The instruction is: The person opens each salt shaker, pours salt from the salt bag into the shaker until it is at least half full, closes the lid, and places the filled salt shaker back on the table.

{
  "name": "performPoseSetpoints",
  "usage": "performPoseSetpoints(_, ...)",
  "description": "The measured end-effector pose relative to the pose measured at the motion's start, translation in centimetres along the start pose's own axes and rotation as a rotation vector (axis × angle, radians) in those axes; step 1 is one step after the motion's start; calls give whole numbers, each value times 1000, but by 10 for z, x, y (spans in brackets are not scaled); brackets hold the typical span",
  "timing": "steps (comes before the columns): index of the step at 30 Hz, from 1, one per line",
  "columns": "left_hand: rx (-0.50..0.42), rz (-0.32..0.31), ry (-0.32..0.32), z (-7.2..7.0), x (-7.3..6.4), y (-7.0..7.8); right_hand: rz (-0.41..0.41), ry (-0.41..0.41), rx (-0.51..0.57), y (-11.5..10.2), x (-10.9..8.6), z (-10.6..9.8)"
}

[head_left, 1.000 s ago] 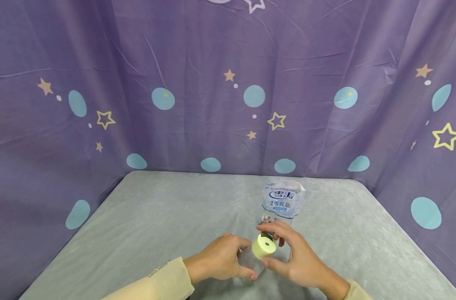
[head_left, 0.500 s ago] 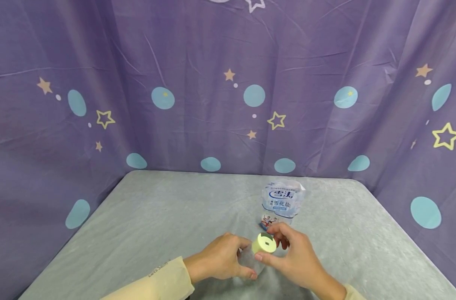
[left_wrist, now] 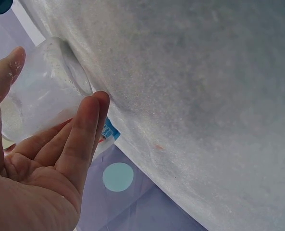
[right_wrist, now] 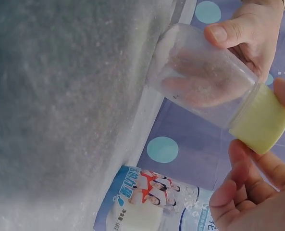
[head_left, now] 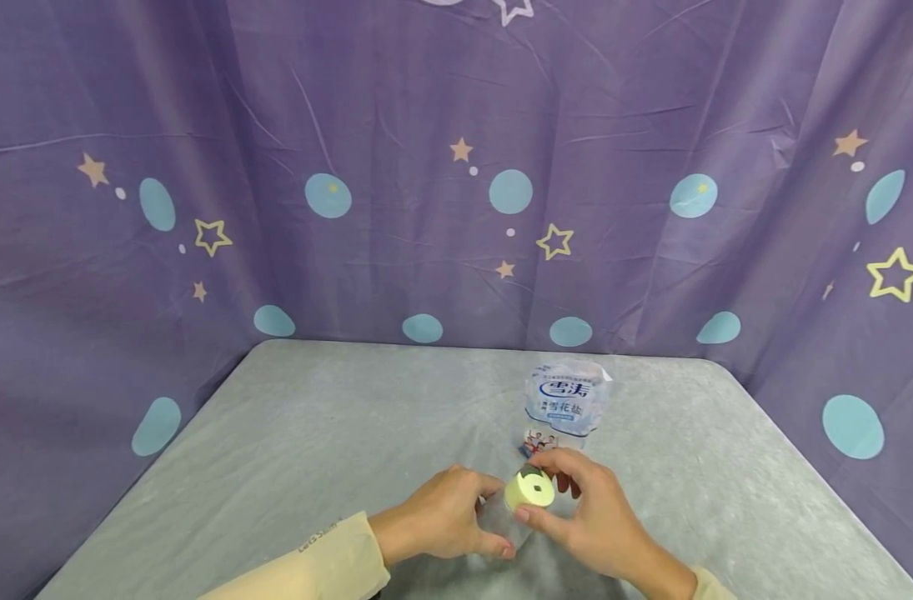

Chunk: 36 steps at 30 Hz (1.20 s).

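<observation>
A clear bottle (right_wrist: 204, 72) with a pale yellow cap (right_wrist: 262, 120) stands on the table between both hands. In the head view a dark patch shows on the cap's far side and a small hole in its top. My left hand (head_left: 444, 515) grips the bottle's body, thumb on the near side and fingers round the far side. With thumb and fingertips my right hand (head_left: 594, 517) pinches the cap's rim. The left wrist view shows the bottle's see-through wall (left_wrist: 46, 91); its cap is mostly hidden there.
A blue-and-white salt bag (head_left: 567, 396) lies on the table just beyond the right hand. The grey-covered table (head_left: 336, 417) runs back to a purple curtain (head_left: 396, 250) with stars and blue dots.
My right fingers have drawn in from a looser spread round the cap to pinch it. The cap's dark patch has shifted slightly left. My left hand keeps its hold on the bottle.
</observation>
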<state>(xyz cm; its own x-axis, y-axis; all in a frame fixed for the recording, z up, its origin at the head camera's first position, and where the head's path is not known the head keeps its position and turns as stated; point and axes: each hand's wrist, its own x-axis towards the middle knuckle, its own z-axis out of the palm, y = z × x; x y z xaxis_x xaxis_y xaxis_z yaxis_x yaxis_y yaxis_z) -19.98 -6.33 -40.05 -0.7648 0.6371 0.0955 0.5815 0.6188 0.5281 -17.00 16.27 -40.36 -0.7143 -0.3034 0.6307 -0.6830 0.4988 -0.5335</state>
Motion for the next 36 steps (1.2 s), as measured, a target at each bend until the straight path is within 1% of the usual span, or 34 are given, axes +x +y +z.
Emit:
performPoseSetpoints(7, -11, -17, -19, -1, 1, 0, -59, -64, 44, 1, 2, -6)
performPoseSetpoints(15, -23, 6, -25, -2, 1, 0, -66, -168, 69, 3, 2, -10)
performPoseSetpoints(20, -27, -3, -30, -2, 1, 0, -63, -208, 81, 3, 2, -12)
performPoseSetpoints(24, -28, -12, -33, -1, 1, 0, -61, -205, 75, 2, 2, -12)
performPoseSetpoints(27, -31, -13, -30, -1, 1, 0, -65, -187, 63, 3, 1, -11)
performPoseSetpoints(29, -27, -15, -26, -1, 1, 0, -52, -170, 56, 3, 1, -10)
performPoseSetpoints(33, -12, -20, -13, 0, 0, 1, -31, -96, 25, 2, 1, -7)
performPoseSetpoints(36, -15, -21, -9, 0, 0, 1, 18, -36, -7, 1, 0, -4)
